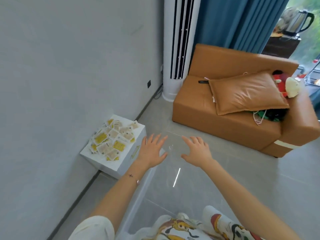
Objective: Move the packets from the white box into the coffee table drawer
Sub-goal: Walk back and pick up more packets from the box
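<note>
Several yellow and beige packets [111,140] lie heaped on top of a white box [121,163] that stands on the floor against the left wall. A gold bar handle [136,151] shows on the box's right face. In front of me a clear, see-through table [173,179] reaches forward. My left hand [152,151] and my right hand [196,151] are both stretched out over its far end with fingers spread, holding nothing. The left hand is just right of the white box. I cannot make out a drawer.
A tan leather sofa [225,122] with a cushion [245,94] and a stuffed toy [284,82] stands at the back right. A white tower air conditioner [178,49] stands in the corner beside blue curtains [242,21]. Grey floor lies between the table and the sofa.
</note>
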Motion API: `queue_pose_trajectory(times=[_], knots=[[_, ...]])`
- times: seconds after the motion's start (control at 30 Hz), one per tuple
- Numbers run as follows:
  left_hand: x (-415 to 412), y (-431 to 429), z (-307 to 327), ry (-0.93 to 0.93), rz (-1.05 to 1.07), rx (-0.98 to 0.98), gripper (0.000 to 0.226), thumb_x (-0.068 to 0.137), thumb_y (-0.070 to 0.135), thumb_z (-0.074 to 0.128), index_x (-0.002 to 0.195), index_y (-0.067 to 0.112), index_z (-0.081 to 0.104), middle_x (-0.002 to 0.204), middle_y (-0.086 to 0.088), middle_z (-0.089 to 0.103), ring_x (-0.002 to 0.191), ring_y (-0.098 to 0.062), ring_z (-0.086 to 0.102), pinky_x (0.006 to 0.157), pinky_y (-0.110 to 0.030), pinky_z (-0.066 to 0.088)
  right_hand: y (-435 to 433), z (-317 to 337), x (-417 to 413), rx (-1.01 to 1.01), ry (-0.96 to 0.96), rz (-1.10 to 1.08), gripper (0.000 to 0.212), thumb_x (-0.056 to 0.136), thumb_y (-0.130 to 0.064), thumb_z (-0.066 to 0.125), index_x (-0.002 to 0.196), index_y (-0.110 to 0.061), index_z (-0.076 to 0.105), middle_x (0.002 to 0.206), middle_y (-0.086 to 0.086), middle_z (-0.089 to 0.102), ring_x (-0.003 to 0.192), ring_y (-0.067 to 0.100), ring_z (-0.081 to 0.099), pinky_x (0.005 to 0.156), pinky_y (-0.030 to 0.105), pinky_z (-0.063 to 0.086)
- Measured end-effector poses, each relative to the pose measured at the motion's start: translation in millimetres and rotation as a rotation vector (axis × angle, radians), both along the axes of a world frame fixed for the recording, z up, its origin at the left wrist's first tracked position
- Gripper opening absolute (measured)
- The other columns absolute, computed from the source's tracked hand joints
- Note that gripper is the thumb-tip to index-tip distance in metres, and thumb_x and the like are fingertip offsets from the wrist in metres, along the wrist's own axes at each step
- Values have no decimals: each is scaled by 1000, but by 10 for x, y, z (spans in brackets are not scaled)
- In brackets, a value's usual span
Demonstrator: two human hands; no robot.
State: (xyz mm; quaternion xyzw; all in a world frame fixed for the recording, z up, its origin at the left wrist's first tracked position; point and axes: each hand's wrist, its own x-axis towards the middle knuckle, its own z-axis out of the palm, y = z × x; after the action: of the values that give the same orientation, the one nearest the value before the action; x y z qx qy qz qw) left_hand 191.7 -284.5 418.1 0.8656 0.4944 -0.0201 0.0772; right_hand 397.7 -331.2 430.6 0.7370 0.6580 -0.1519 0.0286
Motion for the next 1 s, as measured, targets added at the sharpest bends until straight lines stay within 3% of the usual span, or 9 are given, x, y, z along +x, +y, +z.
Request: queue_pose_trajectory(times=[0.37,0.5,0.6,0.73,0.87,1.0], knots=[[-585,297,-258,-13,471,-101,68,94,57,36,152,31,12,159,2,16,146,-27,11,118,-49,7,1255,-145,-312,-75,0,338,78,90,-54,50,153,-31,10,155,7,25,144,29,20,115,42,21],[-976,519,-431,-43,614,-139,85,76,71,9,152,32,13,158,2,18,145,-27,15,117,-49,9,1843,-187,-715,-91,-11,452,76,90,-51,50,153,-31,11,156,7,24,144,29,19,114,44,22],[-1328,796,-623,-53,689,-152,94,67,69,1,152,31,14,158,1,21,145,-28,16,116,-49,10,2324,-291,-1061,-103,-20,535,76,90,-52,49,153,-33,10,156,6,23,144,28,18,114,45,22],[-1703,1278,-810,-48,785,-191,76,85,65,19,153,31,11,159,0,18,146,-28,13,117,-49,10,2904,-451,-1426,-132,-68,606,76,90,-53,48,153,-34,9,157,7,21,145,29,14,114,45,19],[-1912,1723,-949,-75,839,-214,94,68,70,-1,152,30,13,158,1,18,145,-27,14,116,-48,11,3452,-539,-1687,-163,-103,651,76,91,-52,49,153,-33,8,157,8,19,145,30,14,115,45,18],[-2073,2109,-1068,-119,880,-247,96,65,69,-3,152,30,16,158,2,20,145,-26,15,117,-47,10,3894,-692,-1894,-189,-110,677,76,92,-51,48,153,-32,7,158,7,17,145,28,13,116,47,19]])
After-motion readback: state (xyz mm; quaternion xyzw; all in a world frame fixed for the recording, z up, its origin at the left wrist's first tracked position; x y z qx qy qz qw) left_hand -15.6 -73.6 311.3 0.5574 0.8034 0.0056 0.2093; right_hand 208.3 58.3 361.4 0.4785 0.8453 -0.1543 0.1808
